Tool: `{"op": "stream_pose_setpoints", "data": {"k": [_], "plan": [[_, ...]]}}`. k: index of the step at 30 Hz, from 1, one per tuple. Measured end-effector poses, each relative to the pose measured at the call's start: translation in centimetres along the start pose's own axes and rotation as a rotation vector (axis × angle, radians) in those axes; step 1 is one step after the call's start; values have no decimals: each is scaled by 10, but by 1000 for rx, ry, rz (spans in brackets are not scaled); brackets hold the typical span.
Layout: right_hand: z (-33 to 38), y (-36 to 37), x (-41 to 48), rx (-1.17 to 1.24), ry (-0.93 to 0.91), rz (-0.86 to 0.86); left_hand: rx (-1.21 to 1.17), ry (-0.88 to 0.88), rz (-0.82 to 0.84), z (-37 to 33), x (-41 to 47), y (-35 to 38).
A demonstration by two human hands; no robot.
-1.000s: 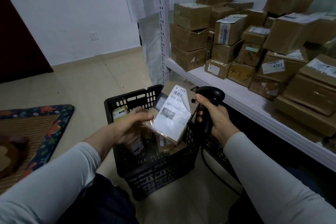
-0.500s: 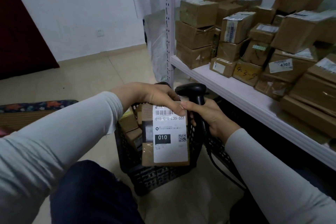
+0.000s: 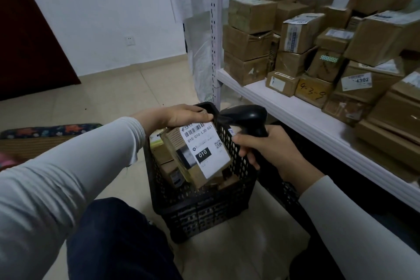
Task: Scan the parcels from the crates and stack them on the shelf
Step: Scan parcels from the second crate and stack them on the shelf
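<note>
Two hands meet above the black plastic lattice crate (image 3: 204,209), dead centre.
And the left hand (image 3: 179,116) reaches in from 9 o'clock, forearm level, palm down, fingers pressed together and curled over the top edge of the brown cardboard parcel with a white printed label (image 3: 200,152); its thumb is hidden underneath. That parcel hangs tilted, label up, its lower end dipping into the crate among other small brown boxes (image 3: 163,154). Whether it touches them I cannot tell. Over at 3 o'clock, the right hand (image 3: 268,150) has its fingers wrapped tight round the grip of the black handheld barcode scanner (image 3: 247,118), head above the fist, nose aimed toward 9 o'clock, just beside the label's barcode corner. Up at 2 o'clock runs the white shelf board (image 3: 295,111), with brown cardboard boxes (image 3: 250,41) stacked on it.
</note>
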State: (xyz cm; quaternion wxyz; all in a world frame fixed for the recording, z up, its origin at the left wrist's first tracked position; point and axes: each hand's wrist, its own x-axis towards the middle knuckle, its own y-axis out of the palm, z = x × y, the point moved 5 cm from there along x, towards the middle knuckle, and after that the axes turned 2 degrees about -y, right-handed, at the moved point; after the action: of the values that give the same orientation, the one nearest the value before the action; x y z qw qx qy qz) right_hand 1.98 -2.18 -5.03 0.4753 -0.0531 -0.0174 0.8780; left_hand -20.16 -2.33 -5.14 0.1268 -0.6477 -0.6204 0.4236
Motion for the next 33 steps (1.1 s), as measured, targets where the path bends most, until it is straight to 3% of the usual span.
{"op": "stream_pose_setpoints", "data": {"k": [13, 33], "plan": [[4, 12, -9, -408, -106, 83, 44, -69, -146, 9, 8, -19], [6, 5, -10, -313, -127, 57, -61, -73, -223, 6, 18, -23]]}}
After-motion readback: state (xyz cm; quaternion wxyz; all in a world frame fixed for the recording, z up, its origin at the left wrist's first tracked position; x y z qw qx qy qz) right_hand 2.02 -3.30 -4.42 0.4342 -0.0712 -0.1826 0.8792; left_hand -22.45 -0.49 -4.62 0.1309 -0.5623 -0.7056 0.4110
